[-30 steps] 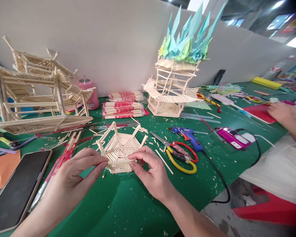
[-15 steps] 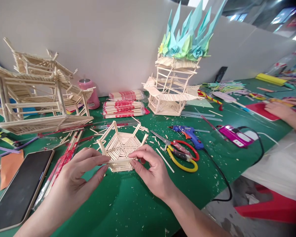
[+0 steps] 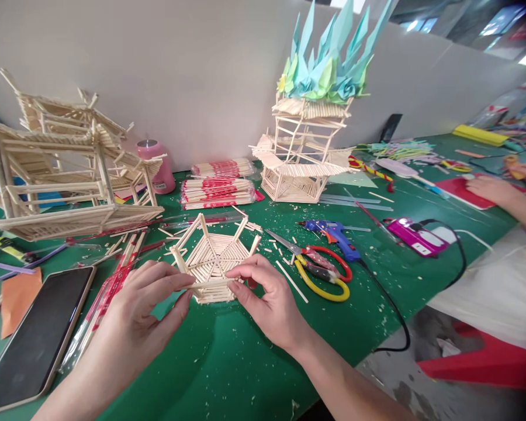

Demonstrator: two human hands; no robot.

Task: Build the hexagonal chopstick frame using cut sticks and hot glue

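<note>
A small wooden stick (image 3: pixel 212 285) runs level across the near side of a hexagonal stick frame (image 3: pixel 214 257) that stands on the green table. My left hand (image 3: pixel 146 310) pinches the stick's left end between thumb and fingers, close to a short upright post. At the other end, my right hand (image 3: pixel 269 298) grips the stick with thumb and forefinger. The frame has a web-like floor of sticks and several posts, some joined by rails at the back left. My fingertips partly cover the near corners, so whether the stick touches the posts there is hidden.
Scissors (image 3: pixel 322 266) and a blue glue gun (image 3: pixel 333 235) lie on the right, its cable trailing forward. A phone (image 3: pixel 30 339) lies on the left. Stick models (image 3: pixel 70 193) and stick bundles (image 3: pixel 219 193) stand behind. Another person's hand (image 3: pixel 486 188) rests on something red.
The whole view has shifted slightly. Both my hands keep the same pinch on the stick. At the far right, the other person's farther hand has lifted, with something orange in it.
</note>
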